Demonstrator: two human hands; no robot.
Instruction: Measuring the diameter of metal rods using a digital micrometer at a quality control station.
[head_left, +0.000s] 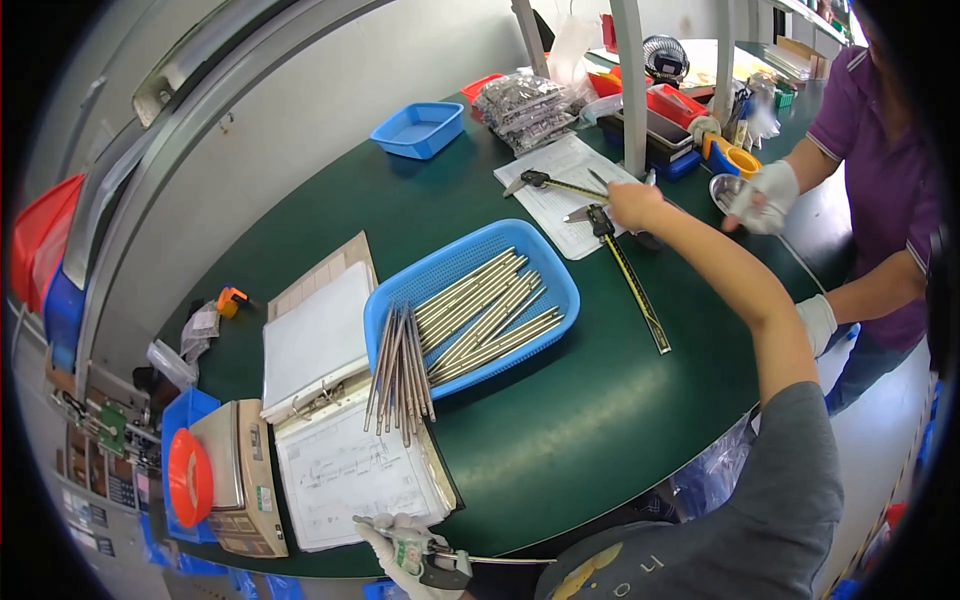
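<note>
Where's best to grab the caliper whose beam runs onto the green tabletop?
Try pinching the caliper mid-beam, across its long edges, from the near side: the beam is narrow, straight and uncovered there, while its pointed jaws lie over the papers, near the right hand.

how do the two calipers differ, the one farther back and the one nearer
The farther caliper runs sideways toward the right hand; the nearer caliper slants toward the picture's lower right. The farther caliper's far end is lost at the hand; the nearer caliper's shows. The farther caliper appears mostly over the paper; the nearer caliper extends over the green table. Both have dark heads.
</note>
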